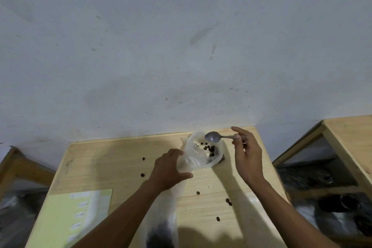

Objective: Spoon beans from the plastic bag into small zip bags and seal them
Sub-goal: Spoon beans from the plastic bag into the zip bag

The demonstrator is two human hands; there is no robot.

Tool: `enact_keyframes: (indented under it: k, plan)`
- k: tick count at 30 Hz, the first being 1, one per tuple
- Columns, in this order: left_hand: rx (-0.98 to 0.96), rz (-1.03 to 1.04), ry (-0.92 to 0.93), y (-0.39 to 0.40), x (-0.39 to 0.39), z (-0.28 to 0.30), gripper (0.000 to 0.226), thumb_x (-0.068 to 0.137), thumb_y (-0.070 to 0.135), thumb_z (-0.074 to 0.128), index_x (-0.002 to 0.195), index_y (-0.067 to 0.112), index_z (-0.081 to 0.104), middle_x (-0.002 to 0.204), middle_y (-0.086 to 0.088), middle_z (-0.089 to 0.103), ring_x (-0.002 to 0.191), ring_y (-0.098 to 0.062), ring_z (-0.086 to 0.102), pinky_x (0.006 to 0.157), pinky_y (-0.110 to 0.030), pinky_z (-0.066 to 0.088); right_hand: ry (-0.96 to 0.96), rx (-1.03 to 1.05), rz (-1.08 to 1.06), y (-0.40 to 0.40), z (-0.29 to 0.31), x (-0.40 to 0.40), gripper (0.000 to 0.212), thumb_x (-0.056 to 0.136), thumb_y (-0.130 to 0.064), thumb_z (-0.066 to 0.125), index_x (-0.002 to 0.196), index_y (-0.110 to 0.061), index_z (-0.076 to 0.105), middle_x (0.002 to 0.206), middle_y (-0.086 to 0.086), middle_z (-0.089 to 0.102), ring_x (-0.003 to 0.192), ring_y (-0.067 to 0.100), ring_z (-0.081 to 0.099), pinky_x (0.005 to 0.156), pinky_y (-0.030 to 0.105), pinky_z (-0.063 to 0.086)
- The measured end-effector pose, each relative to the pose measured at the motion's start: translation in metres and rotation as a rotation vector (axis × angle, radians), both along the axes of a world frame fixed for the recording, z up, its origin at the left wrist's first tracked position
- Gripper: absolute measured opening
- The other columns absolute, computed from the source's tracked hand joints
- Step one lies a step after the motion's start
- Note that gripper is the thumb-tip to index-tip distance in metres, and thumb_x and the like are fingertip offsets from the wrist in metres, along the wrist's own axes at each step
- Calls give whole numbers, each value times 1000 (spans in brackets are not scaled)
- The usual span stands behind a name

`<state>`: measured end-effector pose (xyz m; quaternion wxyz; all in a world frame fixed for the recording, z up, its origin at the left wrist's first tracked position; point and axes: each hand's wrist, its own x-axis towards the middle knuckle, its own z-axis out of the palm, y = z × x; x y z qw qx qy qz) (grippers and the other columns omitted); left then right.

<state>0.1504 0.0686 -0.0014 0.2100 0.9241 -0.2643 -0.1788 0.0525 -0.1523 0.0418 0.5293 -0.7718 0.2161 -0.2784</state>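
Note:
A crumpled clear plastic bag (pixel 198 156) with dark beans in it lies near the table's far edge. My right hand (pixel 248 159) pinches the handle of a grey spoon (pixel 213 137). The spoon's bowl hovers over the bag's mouth and looks empty. My left hand (pixel 168 169) is just left of the plastic bag, thumb and fingers gripping the top of a clear small zip bag (pixel 168 213). That bag hangs down toward me, with dark beans at its blurred bottom end. Part of it is hidden behind my left forearm.
Several loose beans (pixel 198 192) lie scattered on the wooden table (pixel 104 159). A pale yellow-green sheet (pixel 60 219) with several small clear bags on it sits at the near left. Other wooden tables (pixel 350 133) stand to the right and left, and a wall is close behind.

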Motion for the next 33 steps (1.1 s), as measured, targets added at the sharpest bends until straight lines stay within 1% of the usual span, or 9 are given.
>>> enact_keyframes:
  k: [5,12,15,17,22,24,27,30,33]
  plan:
    - [-52,-217,13,-4,5,2,85,65,64,73,137,32,43,154,19,27,140,-7,29,116,-36,25,72,-89,-4,2,-37,-10,33,98,-10,53,123,-28,64,98,-1,65,89,7,62,72,10,45]
    - [-44,-304,177,-29,10,-3,89,67,54,79,141,26,39,155,11,31,139,-11,34,111,-32,33,87,-166,-61,13,-63,-17,35,95,1,54,123,-16,67,101,0,62,94,-1,59,80,10,45]
    - [-65,-319,190,-31,8,-11,88,69,53,79,141,26,38,153,10,34,138,-10,34,111,-28,32,148,41,-194,18,-75,-15,25,100,-12,49,114,-21,67,106,-5,64,99,8,63,88,32,53]
    - [-90,-347,182,-31,6,-16,87,70,52,79,141,25,38,153,9,31,139,-9,31,111,-24,29,166,222,-252,23,-79,-13,21,101,-18,48,109,-25,66,105,-4,66,98,17,65,87,38,54]
    - [-141,-434,126,-31,0,-19,83,74,49,76,143,21,38,155,7,22,142,-7,25,112,-26,32,247,461,-254,25,-84,-7,23,101,-13,47,106,-14,69,103,4,71,97,21,66,87,40,55]
    - [-162,-459,95,-30,0,-20,82,75,49,74,143,18,39,155,4,22,143,-9,24,112,-30,35,248,500,-246,27,-81,-3,23,101,-11,46,105,-11,69,105,7,71,97,21,66,83,33,54]
    - [-164,-483,70,-28,0,-22,83,76,50,73,144,18,38,155,4,21,142,-9,25,111,-29,35,244,672,-263,28,-72,1,23,100,-3,45,99,-3,68,95,10,70,81,17,64,64,16,52]
    - [-162,-490,32,-23,-1,-23,82,75,51,73,143,18,40,154,4,24,142,-8,23,114,-22,24,264,922,-283,24,-67,5,22,97,2,46,98,5,69,88,18,67,74,25,61,69,28,54]
    - [-143,-468,-49,-18,-1,-22,83,74,56,71,142,19,41,155,5,27,143,-9,23,115,-16,3,274,897,-315,15,-67,4,23,97,1,46,100,6,68,80,12,63,68,18,55,67,25,49]
